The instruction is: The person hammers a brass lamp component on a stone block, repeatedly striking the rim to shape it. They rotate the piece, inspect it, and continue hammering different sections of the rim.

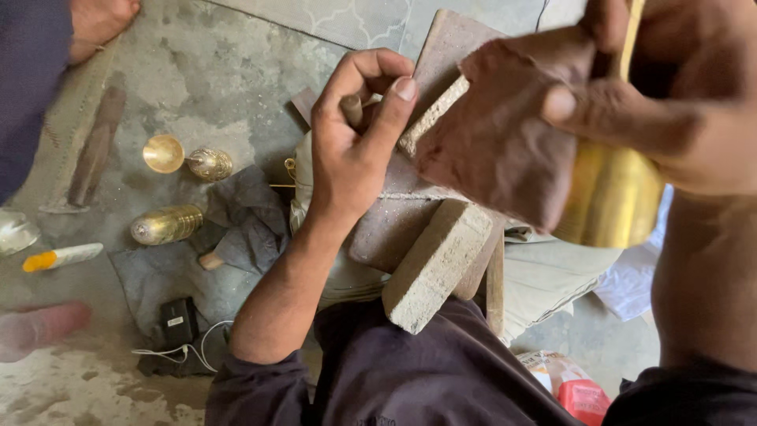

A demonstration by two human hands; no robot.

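Note:
My left hand [356,130] is closed around a small wooden tool handle [352,109], held over a flat stone slab [394,225]. My right hand [631,102] is raised close to the camera at the upper right. It grips a shiny brass vessel [611,197] together with a reddish-brown cloth pad [501,138] pressed against the vessel's side. A rough grey block [436,264] leans on the slab's near edge above my lap.
On the concrete floor at left lie a brass bowl [163,152], a patterned brass piece [210,164] and a brass cylinder [167,224]. A dark cloth [244,221], a black charger with white cable [180,322] and a white-and-orange tube [61,256] lie nearby. Another person's foot [39,327] is at left.

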